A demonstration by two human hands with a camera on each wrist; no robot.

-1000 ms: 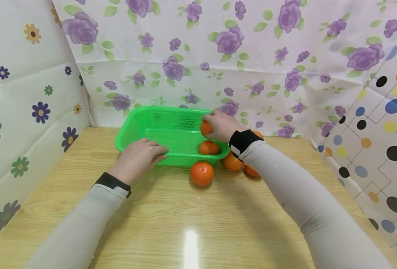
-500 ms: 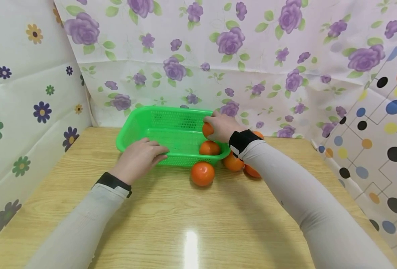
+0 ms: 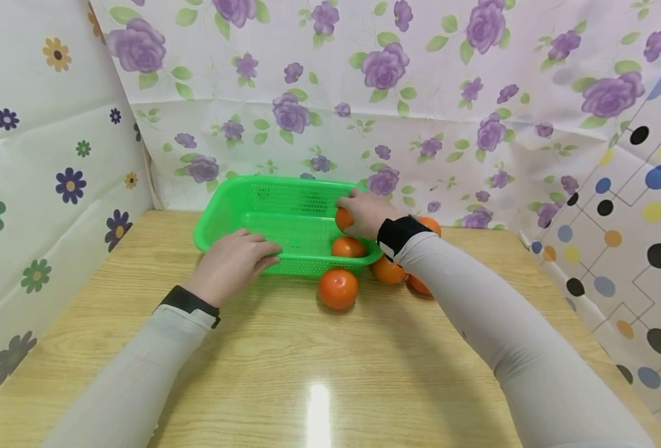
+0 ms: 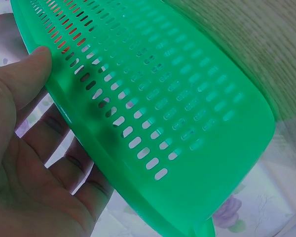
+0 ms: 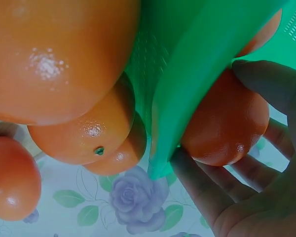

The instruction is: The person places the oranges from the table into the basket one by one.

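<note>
A green perforated plastic basket (image 3: 291, 182) stands on the table near the back. My left hand (image 3: 231, 264) holds its front rim, thumb on the outer wall (image 4: 197, 153) and fingers over the edge. At the basket's right end my right hand (image 3: 368, 214) grips an orange (image 3: 343, 219) just inside the rim; in the right wrist view this orange (image 5: 229, 123) sits between thumb and fingers. Another orange (image 3: 348, 247) lies below it in the basket's right front corner. My palm is mostly hidden in the head view.
One orange (image 3: 338, 289) rests on the wooden table (image 3: 274, 361) in front of the basket. More oranges (image 3: 389, 272) are bunched right of the basket, partly covered by my right forearm. Flower-printed sheeting (image 3: 330, 124) rises behind, with patterned sheets at both sides.
My right hand and its orange have shifted only slightly, a little left and down since half a second ago. The left hand stays on the basket rim.
</note>
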